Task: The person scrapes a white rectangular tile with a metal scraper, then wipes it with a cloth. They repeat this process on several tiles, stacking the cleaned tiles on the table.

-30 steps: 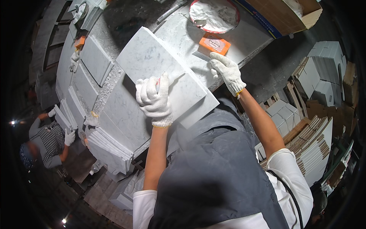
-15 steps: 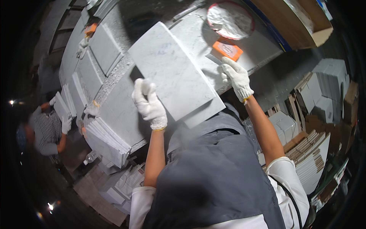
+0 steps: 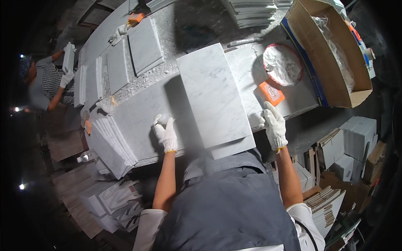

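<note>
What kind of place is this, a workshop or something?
Most likely a stone tile workshop: a white marble tile lies on the bench under gloved hands, tile stacks lean nearby, and boxed tiles sit on the floor.

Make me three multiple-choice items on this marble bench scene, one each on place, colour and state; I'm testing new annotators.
1. Where is the orange block?
A. beside the round bowl
B. inside the carton
C. on the floor

2. What colour are the gloves?
A. blue
B. white
C. black

3. How is the left hand?
A. gripping a hammer
B. raised off the bench
C. resting on a slab

Answers: 1 A, it lies on the bench just below the bowl; 2 B, both hands, like the right hand, wear white knit gloves; 3 C, its fingers lie on the slab left of the big tile.
</note>
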{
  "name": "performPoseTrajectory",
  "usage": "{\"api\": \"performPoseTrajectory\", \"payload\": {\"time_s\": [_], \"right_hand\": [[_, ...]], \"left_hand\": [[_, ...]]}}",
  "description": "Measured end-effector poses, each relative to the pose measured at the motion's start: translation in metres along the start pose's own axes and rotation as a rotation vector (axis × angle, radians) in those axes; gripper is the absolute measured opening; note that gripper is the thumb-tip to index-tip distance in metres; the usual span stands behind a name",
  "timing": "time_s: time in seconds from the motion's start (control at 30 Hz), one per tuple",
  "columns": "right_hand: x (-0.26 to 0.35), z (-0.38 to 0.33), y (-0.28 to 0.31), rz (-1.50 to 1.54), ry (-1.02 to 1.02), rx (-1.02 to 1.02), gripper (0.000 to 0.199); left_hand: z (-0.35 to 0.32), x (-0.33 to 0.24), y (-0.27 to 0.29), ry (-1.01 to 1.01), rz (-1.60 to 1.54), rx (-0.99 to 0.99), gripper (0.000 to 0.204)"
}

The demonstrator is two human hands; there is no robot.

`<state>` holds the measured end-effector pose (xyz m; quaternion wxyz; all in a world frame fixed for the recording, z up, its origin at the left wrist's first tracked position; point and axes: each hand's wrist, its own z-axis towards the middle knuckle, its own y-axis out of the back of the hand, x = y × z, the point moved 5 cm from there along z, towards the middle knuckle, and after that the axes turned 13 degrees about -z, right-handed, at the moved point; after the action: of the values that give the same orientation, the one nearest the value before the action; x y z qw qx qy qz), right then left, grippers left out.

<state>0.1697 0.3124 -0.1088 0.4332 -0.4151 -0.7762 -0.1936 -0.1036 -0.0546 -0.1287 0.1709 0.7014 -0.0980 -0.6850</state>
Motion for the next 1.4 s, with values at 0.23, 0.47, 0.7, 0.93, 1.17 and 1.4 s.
{"api": "performPoseTrajectory", "payload": {"time_s": [0.23,0.47,0.7,0.93,1.17,1.4], "right_hand": [[0.016,-0.007,0.002,-0.084,0.065,0.024,0.047],[0.029,-0.022,-0.002,0.095,-0.041,0.125,0.055],[0.036,-0.025,-0.008,0.258,0.014,0.332,0.055],[0.025,-0.031,0.01,0.298,-0.031,0.317,0.041],[0.018,-0.03,0.018,0.244,-0.066,0.151,0.031],[0.059,0.002,0.055,-0.074,0.203,-0.114,0.052]], "left_hand": [[-0.016,-0.024,0.015,-0.108,0.065,0.058,0.072],[-0.075,-0.095,0.037,-0.527,0.314,0.051,0.073],[-0.113,-0.172,-0.057,-0.86,0.103,0.645,0.054],[-0.133,-0.191,-0.111,-0.971,0.224,0.8,0.059],[-0.14,-0.189,-0.118,-1.044,0.3,0.818,0.06],[-0.14,-0.18,-0.119,-0.988,0.331,0.806,0.063]]}}
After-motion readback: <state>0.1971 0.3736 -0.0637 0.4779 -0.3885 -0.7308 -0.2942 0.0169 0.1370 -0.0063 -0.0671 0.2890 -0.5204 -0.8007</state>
